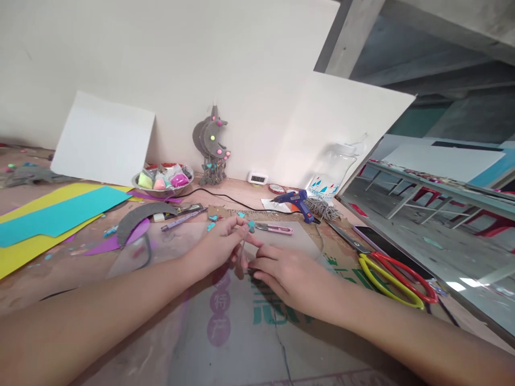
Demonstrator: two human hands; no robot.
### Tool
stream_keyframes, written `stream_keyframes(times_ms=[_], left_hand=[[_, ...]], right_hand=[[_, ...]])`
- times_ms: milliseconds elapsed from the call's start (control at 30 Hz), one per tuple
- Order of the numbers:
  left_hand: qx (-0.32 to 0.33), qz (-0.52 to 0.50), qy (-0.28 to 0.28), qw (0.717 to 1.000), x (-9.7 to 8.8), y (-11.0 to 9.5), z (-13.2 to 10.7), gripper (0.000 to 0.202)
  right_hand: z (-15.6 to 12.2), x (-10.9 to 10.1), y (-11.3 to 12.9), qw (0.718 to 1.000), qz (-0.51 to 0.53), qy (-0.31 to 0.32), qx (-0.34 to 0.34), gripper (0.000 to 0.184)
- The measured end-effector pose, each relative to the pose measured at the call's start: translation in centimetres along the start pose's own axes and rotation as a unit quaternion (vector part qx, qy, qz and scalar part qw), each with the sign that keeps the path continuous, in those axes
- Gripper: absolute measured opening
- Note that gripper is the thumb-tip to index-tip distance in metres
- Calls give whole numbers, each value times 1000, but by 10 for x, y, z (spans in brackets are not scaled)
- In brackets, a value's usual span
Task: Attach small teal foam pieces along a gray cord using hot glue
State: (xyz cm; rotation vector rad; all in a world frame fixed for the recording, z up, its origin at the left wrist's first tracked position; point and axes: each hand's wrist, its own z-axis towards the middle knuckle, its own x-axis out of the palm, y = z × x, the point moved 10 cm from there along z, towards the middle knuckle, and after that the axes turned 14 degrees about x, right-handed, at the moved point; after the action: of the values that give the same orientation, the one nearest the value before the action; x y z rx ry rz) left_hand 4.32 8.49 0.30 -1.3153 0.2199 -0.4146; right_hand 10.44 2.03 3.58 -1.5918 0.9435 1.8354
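My left hand is closed in a pinch, with a small teal piece at its fingertips. Close beside it, my right hand has its fingers drawn together on a thin grey string, which trails down over the board toward me. A short stretch of the string also shows between the two hands. Just beyond the fingers lie several teal scraps and pink-handled thread snips. Exactly how the string meets the teal piece is hidden by the fingers.
Scissors and a phone lie at right. Behind stand a blue glue gun, a glass jar, a white clock, a grey moon ornament and a bowl of coloured packets. Teal sheet lies left.
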Motion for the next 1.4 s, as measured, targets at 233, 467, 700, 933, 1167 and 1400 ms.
stream_keyframes(times_ms=[233,467,700,933,1167,1400], left_hand=[[8,3,-2,1000,-2,5,2,30],[12,102,-15,995,-6,0,0,26],[14,99,-10,995,-5,3,-1,31],[29,114,-12,993,-8,1,0,28],[30,118,-21,992,-10,0,-1,26],[24,105,-37,993,-13,0,-2,24]], right_hand=[[11,-36,-41,997,-11,-16,80,29],[4,-90,-200,916,-146,-116,355,33],[18,-49,-249,905,203,-178,330,54],[11,-34,-256,868,187,-215,406,36],[-4,-56,-239,834,300,-256,387,35],[-17,-56,-145,873,359,-218,248,24]])
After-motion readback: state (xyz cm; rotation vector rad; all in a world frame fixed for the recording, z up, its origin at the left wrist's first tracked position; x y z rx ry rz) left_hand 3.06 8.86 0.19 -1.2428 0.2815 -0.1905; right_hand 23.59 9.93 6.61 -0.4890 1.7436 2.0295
